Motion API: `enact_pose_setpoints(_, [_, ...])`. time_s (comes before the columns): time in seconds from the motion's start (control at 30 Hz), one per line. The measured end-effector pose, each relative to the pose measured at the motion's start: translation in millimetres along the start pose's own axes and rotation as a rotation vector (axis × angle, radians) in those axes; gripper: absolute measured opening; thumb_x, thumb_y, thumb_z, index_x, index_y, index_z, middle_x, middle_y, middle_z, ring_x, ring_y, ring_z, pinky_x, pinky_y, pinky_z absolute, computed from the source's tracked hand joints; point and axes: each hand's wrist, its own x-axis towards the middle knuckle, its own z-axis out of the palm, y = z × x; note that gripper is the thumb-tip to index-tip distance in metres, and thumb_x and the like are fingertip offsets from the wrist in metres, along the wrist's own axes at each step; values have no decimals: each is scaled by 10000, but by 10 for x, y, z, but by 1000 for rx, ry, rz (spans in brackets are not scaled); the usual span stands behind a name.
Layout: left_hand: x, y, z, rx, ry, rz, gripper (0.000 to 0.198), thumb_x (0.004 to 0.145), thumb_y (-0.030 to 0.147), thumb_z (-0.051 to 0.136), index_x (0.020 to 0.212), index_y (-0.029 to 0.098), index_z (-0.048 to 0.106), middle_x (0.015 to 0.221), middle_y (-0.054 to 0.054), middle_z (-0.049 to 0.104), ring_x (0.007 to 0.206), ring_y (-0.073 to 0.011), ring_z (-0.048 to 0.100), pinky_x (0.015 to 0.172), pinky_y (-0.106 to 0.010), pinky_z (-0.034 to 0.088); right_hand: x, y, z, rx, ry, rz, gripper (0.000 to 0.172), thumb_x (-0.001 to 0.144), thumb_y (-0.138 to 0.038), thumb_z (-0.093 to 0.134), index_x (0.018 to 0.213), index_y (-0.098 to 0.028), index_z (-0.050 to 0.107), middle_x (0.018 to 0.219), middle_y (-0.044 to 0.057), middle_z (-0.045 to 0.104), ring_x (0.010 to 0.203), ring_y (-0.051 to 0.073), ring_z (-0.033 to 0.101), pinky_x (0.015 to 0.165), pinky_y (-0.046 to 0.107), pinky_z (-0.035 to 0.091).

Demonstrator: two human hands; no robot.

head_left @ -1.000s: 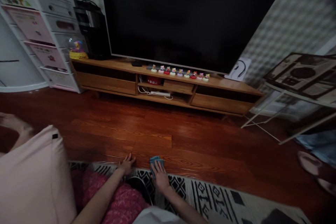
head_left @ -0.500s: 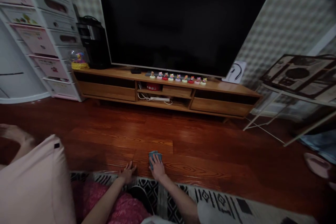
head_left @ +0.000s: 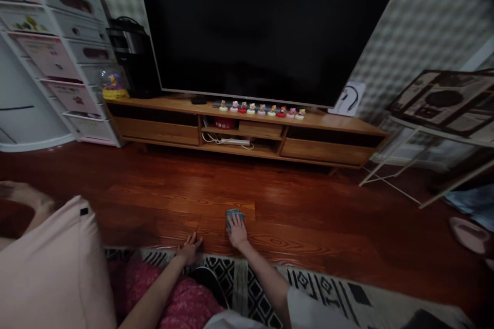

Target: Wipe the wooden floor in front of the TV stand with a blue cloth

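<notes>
My right hand [head_left: 237,231] lies palm down on a small blue cloth [head_left: 233,215] and presses it onto the reddish wooden floor [head_left: 309,205], arm stretched forward. My left hand [head_left: 189,248] rests flat on the floor at the front edge of the patterned rug [head_left: 316,288], fingers spread, holding nothing. The cloth shows only beyond my right fingers.
A low wooden TV stand [head_left: 247,133] with a row of small figurines [head_left: 260,109] stands under a large black screen [head_left: 262,25]. White drawers [head_left: 57,51] stand at left, a folding table [head_left: 440,113] at right, slippers [head_left: 469,234] far right, a pink cushion [head_left: 50,267] near left.
My right hand has slid the blue cloth forward over the floor, away from the rug. My left hand has stayed at the rug's edge.
</notes>
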Motion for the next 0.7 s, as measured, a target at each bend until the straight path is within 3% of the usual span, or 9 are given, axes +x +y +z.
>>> enact_pose_setpoints(0.13, [-36,0,-41,-27,-2,22,816,809,374,588,1569,303,301,1686,-115,53,1532,-356,118,1146,-663,255,151,677,-302,-64,26,183,622,958,-281,377,1574,-223,320,1661,64,234,1523,228,218,1203,397,211])
enact_pose_setpoints(0.27, [-57,0,-54,-34,2,17,789,817,340,579,1563,285,327,1683,-128,69,1529,-363,122,1155,-654,250,-211,1590,-329,-167,172,450,618,998,-339,251,1596,-182,244,1671,94,208,1529,262,186,1212,443,177])
enact_pose_setpoints(0.37, [-69,15,-62,-25,36,17,750,820,258,559,1546,273,371,1678,-133,124,1525,-343,166,1175,-611,257,-537,1910,-205,-212,280,610,636,1007,-403,214,1600,-173,228,1669,106,211,1524,295,188,1208,474,179])
enact_pose_setpoints(0.43, [-75,35,-72,-5,71,20,696,833,233,548,1517,271,425,1664,-133,212,1513,-325,228,1183,-568,277,-682,1830,-77,-202,296,655,651,1003,-410,219,1596,-140,233,1658,140,231,1517,328,202,1205,509,173])
enact_pose_setpoints(0.5, [-79,63,-81,26,114,20,621,854,219,531,1471,269,487,1633,-132,314,1490,-310,306,1180,-530,309,-760,1546,83,-180,289,612,661,995,-408,252,1590,-119,250,1648,161,249,1515,346,206,1208,523,155])
enact_pose_setpoints(0.6, [-93,103,-85,67,157,13,553,877,204,501,1428,243,533,1603,-144,373,1451,-295,390,1162,-469,358,-791,914,361,-115,260,396,662,980,-396,318,1584,-127,280,1649,150,249,1529,323,177,1223,502,124])
enact_pose_setpoints(0.7, [-125,146,-78,84,157,17,624,857,192,513,1479,232,476,1636,-144,305,1471,-295,353,1176,-446,342,-747,319,583,-33,223,121,648,975,-391,359,1579,-163,303,1661,111,224,1542,261,148,1233,447,129])
